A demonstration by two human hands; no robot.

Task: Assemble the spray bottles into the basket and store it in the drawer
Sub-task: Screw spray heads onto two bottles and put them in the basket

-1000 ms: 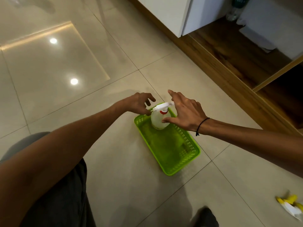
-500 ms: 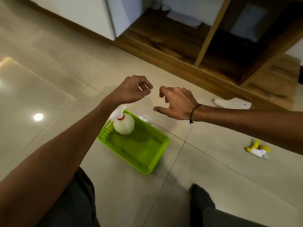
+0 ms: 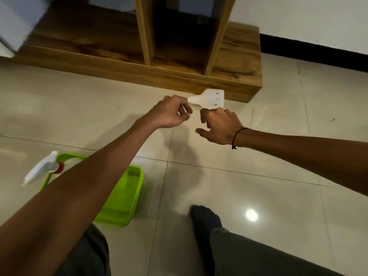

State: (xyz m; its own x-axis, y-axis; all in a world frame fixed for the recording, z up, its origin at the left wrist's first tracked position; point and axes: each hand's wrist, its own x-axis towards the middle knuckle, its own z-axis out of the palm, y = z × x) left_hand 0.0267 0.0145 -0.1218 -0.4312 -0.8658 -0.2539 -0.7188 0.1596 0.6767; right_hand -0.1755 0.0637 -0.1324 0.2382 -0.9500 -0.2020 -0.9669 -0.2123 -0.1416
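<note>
White plastic spray bottle (image 3: 209,98), lying beside the wooden cabinet (image 3: 139,62), was approached by both hands (image 3: 218,126), empty, half-curled for grasping.

The floor (image 3: 278,196) is made of big shiny cream tiles with thin dark lines between them. A round bright spot of light (image 3: 251,215) shines on one tile near the bottom. At the top stands a brown wooden shelf unit (image 3: 139,74) with a thick base sitting on the floor. Two light wooden boards (image 3: 144,30) stand up from it, and the gap between them is dark. Behind it on the right is a white wall (image 3: 308,20) with a black strip (image 3: 310,50) along its bottom edge. A blurry white panel (image 3: 18,22) shows at the top left corner.
</note>
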